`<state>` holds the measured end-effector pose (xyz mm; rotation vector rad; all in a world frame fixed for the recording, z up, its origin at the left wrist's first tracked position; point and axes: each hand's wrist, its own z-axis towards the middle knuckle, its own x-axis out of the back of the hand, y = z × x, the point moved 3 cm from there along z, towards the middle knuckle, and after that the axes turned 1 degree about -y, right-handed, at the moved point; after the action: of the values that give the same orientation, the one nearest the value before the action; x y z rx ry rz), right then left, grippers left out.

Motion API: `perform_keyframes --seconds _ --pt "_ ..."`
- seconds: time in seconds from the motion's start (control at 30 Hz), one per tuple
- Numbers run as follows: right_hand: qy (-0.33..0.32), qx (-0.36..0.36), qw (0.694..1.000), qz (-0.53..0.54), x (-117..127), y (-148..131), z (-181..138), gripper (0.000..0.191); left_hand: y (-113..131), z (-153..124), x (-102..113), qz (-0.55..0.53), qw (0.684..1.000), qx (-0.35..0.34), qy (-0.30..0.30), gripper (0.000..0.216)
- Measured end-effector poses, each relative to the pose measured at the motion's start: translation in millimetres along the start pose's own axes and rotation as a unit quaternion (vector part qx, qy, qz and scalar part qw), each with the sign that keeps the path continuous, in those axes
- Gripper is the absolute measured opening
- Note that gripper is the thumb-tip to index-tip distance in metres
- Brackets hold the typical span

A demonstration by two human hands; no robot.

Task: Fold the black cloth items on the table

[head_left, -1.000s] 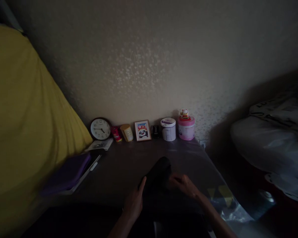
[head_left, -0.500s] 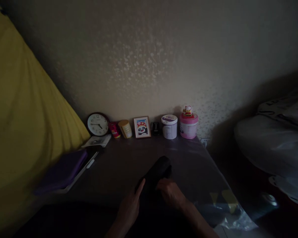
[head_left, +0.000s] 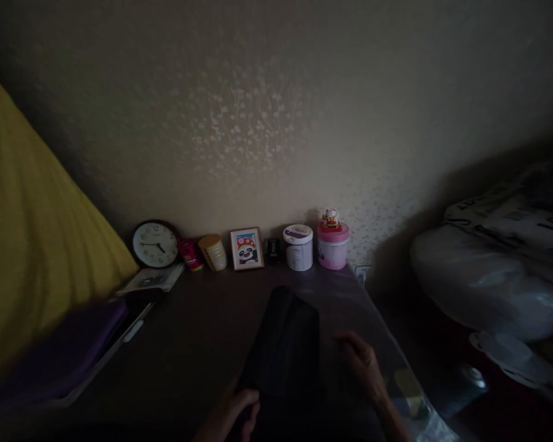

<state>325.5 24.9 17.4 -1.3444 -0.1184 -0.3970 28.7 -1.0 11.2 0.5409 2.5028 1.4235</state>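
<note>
A black, soft-looking folded item [head_left: 283,344], like dark fabric with lengthwise creases, is held up over the table. I cannot tell exactly what it is in this dim light. My left hand [head_left: 235,411] is wrapped around its lower left end. To the right of the item, and apart from its main body, is my right hand [head_left: 362,365]. Its fingers are curled inward, and whether a dark strap or edge is between them is too dark to see.
Along the wall on the table [head_left: 203,337] stand a round clock [head_left: 155,244], a red can [head_left: 192,255], a yellow-lidded tub [head_left: 214,252], a panda picture [head_left: 247,249], a white tub [head_left: 299,248] and a pink tub [head_left: 333,247]. A purple case [head_left: 69,347] lies left, beside yellow cloth [head_left: 41,227].
The black item has spread wider and shows a broad panel. My right hand has moved off it to the right, while my left hand has slid lower. The view has shifted right.
</note>
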Motion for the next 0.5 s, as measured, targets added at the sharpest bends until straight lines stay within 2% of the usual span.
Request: perform_keyframes --seconds 0.1,0.27,0.4,0.5 --pt "0.039 -0.017 0.998 0.035 17.1 6.4 -3.9 0.027 7.5 9.3 -14.9 -0.086 0.992 0.041 -0.084 0.031" --pt "0.068 -0.017 0.997 0.028 28.2 8.2 -12.8 0.028 8.7 25.0 -26.6 -0.095 0.984 0.081 -0.124 0.030" --pt "0.099 -0.047 0.994 0.029 26.7 16.2 -20.2 0.037 0.4 28.4 -22.4 -0.051 0.991 0.095 -0.083 0.036" --pt "0.118 -0.073 0.989 0.051 24.9 23.9 -23.1 0.042 -3.6 18.5 -14.1 0.014 0.998 0.060 0.003 0.046"
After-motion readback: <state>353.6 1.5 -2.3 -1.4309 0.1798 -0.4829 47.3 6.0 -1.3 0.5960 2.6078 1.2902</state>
